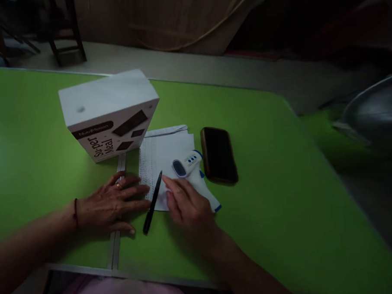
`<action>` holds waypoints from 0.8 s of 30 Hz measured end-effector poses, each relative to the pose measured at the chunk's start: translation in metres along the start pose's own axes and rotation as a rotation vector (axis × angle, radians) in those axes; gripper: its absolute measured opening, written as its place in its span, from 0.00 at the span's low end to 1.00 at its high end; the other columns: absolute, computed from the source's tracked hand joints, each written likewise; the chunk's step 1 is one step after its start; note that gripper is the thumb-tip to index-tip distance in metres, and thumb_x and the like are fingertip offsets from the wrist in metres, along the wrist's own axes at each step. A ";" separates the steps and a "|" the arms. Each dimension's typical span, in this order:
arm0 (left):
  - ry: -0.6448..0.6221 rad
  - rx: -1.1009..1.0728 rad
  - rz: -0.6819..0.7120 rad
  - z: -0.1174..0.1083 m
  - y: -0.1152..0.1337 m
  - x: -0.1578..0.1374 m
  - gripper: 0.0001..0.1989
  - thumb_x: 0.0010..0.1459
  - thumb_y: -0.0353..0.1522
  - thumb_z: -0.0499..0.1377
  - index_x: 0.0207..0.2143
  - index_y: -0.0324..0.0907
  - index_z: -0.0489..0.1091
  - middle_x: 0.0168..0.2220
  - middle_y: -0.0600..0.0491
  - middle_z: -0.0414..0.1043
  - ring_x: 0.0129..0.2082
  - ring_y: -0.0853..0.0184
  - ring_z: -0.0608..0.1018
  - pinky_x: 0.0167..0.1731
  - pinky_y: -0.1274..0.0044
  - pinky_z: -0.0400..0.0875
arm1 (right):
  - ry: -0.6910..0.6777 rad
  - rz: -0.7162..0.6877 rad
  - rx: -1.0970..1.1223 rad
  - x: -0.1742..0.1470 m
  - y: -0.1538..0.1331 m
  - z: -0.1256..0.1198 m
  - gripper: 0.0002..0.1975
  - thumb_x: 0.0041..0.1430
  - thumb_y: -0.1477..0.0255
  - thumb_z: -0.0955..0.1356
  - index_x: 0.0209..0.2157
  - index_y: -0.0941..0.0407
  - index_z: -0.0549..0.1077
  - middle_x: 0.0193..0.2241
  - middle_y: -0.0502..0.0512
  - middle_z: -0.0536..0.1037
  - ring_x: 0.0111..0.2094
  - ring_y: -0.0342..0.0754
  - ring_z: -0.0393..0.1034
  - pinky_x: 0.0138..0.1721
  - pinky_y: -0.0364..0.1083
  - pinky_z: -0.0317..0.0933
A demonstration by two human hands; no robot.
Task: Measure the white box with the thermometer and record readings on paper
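My left hand (115,204) lies palm down on the green table (271,230), fingers spread, a ring on one finger. Its fingertips reach the left edge of a sheet of paper (170,144) with rows of small writing. A black pen (152,204) rests slantwise across the paper's lower edge. Just right of the pen's upper tip, my right hand (190,205) has its index finger extended and thumb a little apart, nothing visible between them; whether it touches the pen I cannot tell. A white and blue infrared thermometer (187,164) lies on the paper, partly behind my right hand.
A white box (111,103) marked "Super Meal" stands upright behind my left hand. Right of the thermometer lies a dark phone (219,154). A metal seam (115,250) crosses the table. Dark chair legs (66,44) stand beyond the far edge.
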State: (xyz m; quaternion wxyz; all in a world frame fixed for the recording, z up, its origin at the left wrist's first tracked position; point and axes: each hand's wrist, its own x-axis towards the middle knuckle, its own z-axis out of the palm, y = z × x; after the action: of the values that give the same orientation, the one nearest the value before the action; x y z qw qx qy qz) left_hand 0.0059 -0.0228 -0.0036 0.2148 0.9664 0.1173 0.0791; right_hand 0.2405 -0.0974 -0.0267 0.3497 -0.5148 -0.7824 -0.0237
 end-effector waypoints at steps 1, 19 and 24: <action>0.013 0.005 0.000 0.001 0.000 0.000 0.32 0.65 0.55 0.52 0.60 0.43 0.66 0.63 0.42 0.64 0.63 0.47 0.63 0.63 0.55 0.50 | -0.006 -0.033 0.025 0.001 -0.003 -0.001 0.16 0.65 0.79 0.64 0.53 0.60 0.71 0.31 0.57 0.78 0.30 0.48 0.75 0.29 0.45 0.69; 1.127 0.210 -0.400 -0.027 -0.039 -0.020 0.39 0.59 0.51 0.61 0.63 0.49 0.45 0.60 0.42 0.51 0.60 0.51 0.62 0.55 0.51 0.66 | -0.066 -0.279 0.107 0.005 -0.007 -0.003 0.06 0.61 0.80 0.65 0.34 0.58 0.74 0.22 0.50 0.76 0.21 0.42 0.69 0.22 0.43 0.61; 0.903 -0.293 -0.530 -0.024 -0.069 -0.021 0.37 0.56 0.50 0.65 0.57 0.40 0.55 0.56 0.37 0.63 0.56 0.49 0.72 0.50 0.53 0.75 | -0.021 -0.248 0.267 0.007 -0.004 -0.006 0.06 0.63 0.79 0.65 0.31 0.59 0.72 0.19 0.49 0.73 0.19 0.40 0.67 0.21 0.41 0.59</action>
State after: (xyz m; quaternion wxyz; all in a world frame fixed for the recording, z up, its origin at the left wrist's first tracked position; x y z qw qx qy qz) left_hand -0.0326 0.0416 -0.0137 0.2880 0.7336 0.4253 0.4449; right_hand 0.2389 -0.0966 -0.0168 0.4010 -0.3639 -0.8396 0.0428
